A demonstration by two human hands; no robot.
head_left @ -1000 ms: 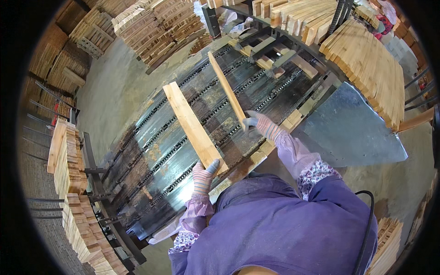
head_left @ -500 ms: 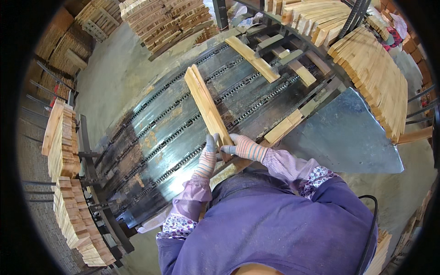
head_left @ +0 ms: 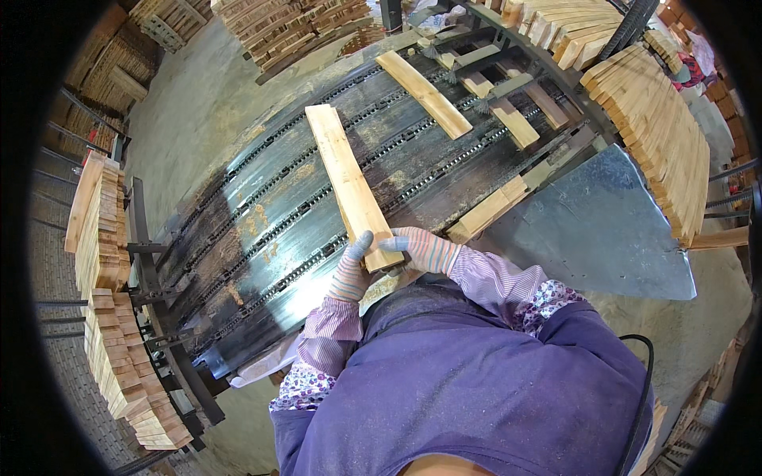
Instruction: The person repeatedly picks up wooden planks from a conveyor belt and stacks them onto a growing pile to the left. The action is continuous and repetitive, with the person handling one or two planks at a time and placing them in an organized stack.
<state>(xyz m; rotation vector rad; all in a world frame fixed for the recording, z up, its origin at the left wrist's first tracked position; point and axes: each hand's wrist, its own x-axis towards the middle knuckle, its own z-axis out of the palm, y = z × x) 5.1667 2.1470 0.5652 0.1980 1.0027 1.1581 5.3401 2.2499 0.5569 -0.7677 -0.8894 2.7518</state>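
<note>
A pale wooden board (head_left: pixel 351 178) stretches from my hands away over the chain conveyor (head_left: pixel 262 230), its broad face up. Along its left side the edge of what looks like a second board shows underneath. My left hand (head_left: pixel 351 268), in a striped knit glove with grey fingertips, grips the near end from the left, thumb on top. From the right, my right hand (head_left: pixel 422 247), gloved alike, is closed on the same end with its thumb on the face. The fingers beneath are hidden. Farther off, another board (head_left: pixel 425 94) lies across the chains.
More boards (head_left: pixel 514 123) lie at the conveyor's far right end under metal bars. A sheet-metal plate (head_left: pixel 595 226) is on the right, beside a row of upright boards (head_left: pixel 651 135). Stacked boards (head_left: pixel 107 238) stand along the left rack, and a large stack (head_left: pixel 294 32) stands behind.
The board in my hands has turned from its edge toward lying broad face up, and its far end has swung slightly left. The farther board on the chains has shifted a little left.
</note>
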